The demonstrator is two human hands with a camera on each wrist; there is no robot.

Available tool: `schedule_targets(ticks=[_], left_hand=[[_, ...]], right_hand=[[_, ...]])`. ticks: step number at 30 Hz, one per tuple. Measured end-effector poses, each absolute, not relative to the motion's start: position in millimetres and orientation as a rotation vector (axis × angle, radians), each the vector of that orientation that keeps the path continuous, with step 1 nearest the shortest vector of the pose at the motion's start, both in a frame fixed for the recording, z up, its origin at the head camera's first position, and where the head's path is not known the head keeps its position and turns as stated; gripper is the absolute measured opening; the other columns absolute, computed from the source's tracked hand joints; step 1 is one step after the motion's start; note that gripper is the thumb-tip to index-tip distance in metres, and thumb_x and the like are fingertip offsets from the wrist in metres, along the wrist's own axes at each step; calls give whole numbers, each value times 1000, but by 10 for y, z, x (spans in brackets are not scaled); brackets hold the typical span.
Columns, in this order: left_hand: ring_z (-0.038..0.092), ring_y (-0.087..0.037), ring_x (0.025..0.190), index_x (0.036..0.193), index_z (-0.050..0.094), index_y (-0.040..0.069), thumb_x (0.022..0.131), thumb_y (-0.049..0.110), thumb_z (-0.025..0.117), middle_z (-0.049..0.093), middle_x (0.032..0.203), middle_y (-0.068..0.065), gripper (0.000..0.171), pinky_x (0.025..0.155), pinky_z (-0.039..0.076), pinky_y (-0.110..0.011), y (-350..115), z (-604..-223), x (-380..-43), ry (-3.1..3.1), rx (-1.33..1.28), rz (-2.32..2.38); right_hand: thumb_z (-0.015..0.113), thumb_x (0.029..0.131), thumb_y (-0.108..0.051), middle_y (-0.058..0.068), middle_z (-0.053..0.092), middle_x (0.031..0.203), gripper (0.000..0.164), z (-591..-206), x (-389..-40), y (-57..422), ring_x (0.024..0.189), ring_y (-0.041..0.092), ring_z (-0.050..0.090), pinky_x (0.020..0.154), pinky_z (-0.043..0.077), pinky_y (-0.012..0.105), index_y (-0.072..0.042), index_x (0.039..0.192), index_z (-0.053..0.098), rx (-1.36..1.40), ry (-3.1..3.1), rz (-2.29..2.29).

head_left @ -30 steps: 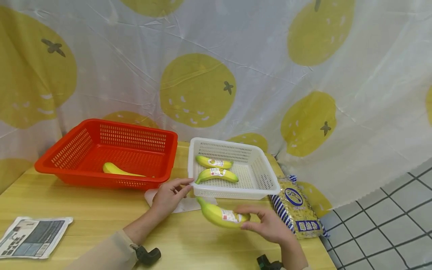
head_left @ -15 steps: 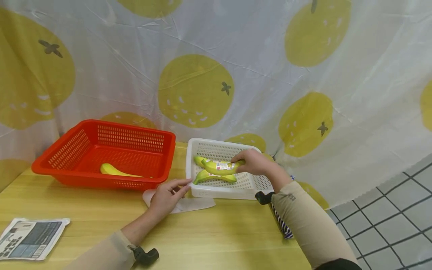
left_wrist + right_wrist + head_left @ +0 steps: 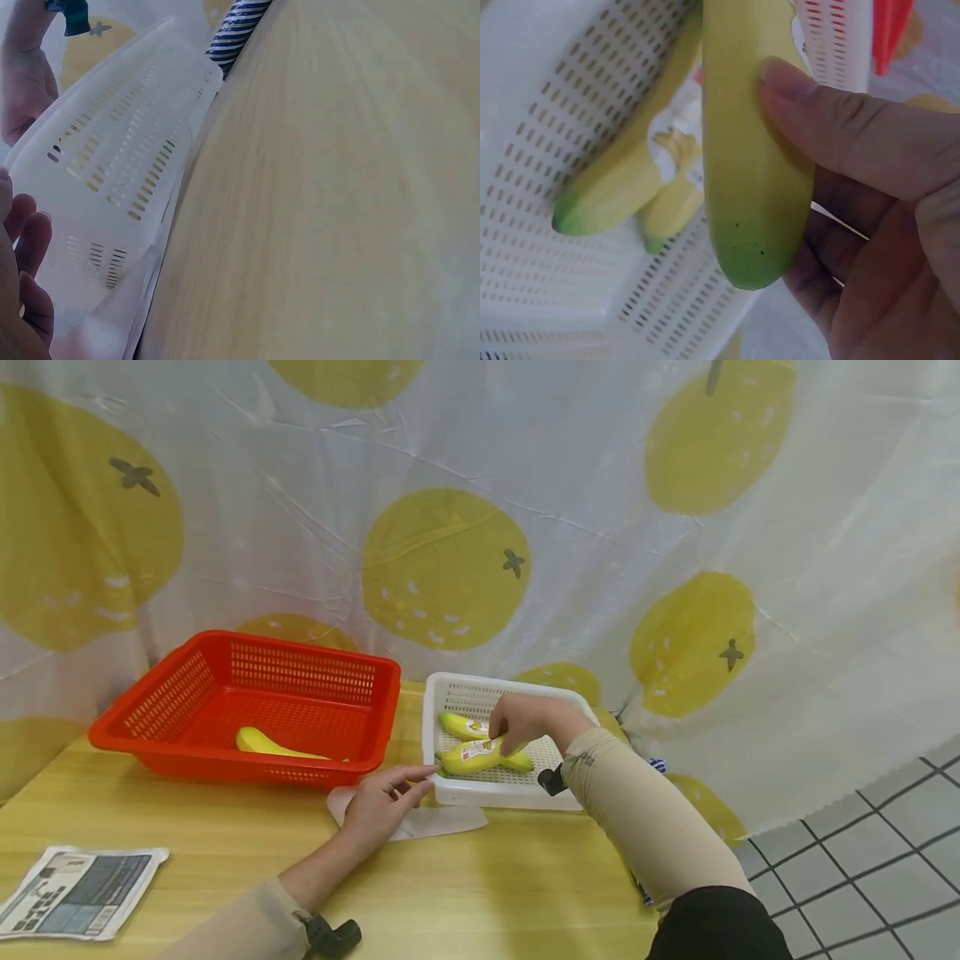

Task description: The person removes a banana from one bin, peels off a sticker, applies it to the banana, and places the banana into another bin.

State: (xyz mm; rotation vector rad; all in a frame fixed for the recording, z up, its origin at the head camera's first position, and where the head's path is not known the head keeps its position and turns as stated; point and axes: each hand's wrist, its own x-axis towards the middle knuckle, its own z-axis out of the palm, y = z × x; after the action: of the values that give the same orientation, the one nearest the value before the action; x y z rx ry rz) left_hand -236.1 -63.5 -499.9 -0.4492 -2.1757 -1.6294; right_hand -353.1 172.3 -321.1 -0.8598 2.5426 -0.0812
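In the head view my right hand (image 3: pixel 531 717) holds a yellow banana (image 3: pixel 467 758) with a white label, just over the white basket (image 3: pixel 495 795). The right wrist view shows my thumb across this banana's side and its green tip pointing down. Beneath it in the basket lie two more bananas: a rear one (image 3: pixel 454 724), and a front one (image 3: pixel 519 762) mostly covered by the held fruit. My left hand (image 3: pixel 378 806) touches the basket's near left corner, its fingers extended to the rim. From the left wrist camera, the fingertips (image 3: pixel 37 232) show beside the basket's perforated wall.
A red basket (image 3: pixel 243 770) with one banana (image 3: pixel 270 745) stands to the left. A flat printed packet (image 3: pixel 82 893) lies front left. White paper (image 3: pixel 442 821) sits under the white basket's front edge. A striped bag (image 3: pixel 238 30) is at its right. A fruit-patterned curtain hangs behind.
My right hand has carried the banana from in front of the white basket up over it, then lower and slightly left, tilting it above the front banana. My left hand stays at the corner.
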Motion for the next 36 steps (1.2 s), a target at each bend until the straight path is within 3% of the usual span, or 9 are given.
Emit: schedule_targets(ticks=[5,15,25,36], left_hand=[[62,-6,64,114,79,23,89,14,82,76,90,8,27,52,50,-24,-590,-4992,-2352,-2159,-467,-1607],[63,-6,70,113,80,26,85,21,85,77,96,10,29,57,52,-23,-591,-4976,-2344,-2182,-460,-1563],[62,-5,71,109,79,32,85,29,85,74,85,15,26,53,48,-23,-605,-4974,-2343,-2211,-376,-1483],[64,-5,73,110,78,32,87,29,83,74,92,14,24,56,52,-24,-625,-4990,-2357,-2194,-423,-1462]], right_hand=[[82,84,-3,-6,59,85,16,-3357,-3521,1766,74,11,45,73,45,29,-12,94,73,-773,2520,-31],[82,77,4,-3,58,84,27,-3700,-3508,1885,76,12,46,70,44,29,-10,97,71,-756,2529,-98],[71,84,6,0,61,87,20,-3931,-3479,1899,75,12,47,69,42,28,-10,95,68,-833,2587,-70],[71,83,6,1,62,87,20,-4081,-3457,1900,77,15,48,72,43,30,-8,96,67,-938,2723,-55]])
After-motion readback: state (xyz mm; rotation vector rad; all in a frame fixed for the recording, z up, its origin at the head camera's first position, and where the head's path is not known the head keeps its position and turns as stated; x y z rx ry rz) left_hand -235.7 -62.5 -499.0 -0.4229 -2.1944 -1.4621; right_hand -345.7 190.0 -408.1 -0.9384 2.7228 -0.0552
